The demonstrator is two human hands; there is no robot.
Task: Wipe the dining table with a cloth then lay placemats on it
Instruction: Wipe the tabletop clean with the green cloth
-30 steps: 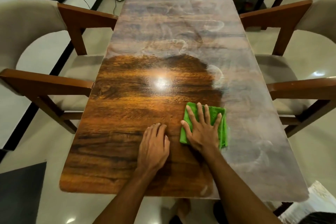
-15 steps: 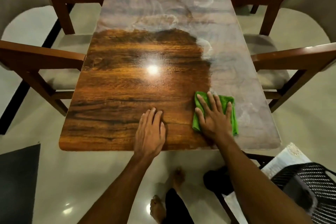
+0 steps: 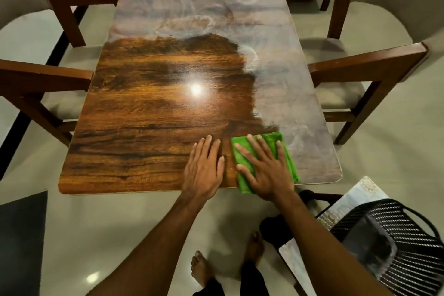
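green cloth (image 3: 269, 151) mostly hidden under flat, spread right hand (image 3: 266, 170); left hand (image 3: 204, 168) flat on table (image 3: 144, 115), fingers open

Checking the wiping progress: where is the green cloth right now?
In the head view, the green cloth lies flat under the right hand at the table's near edge, right of centre, beside the left hand, with a corner hanging over the edge.

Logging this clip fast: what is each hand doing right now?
Left hand: open, flat on the table, holding nothing.
Right hand: open, fingers spread, pressing the green cloth at the near edge.
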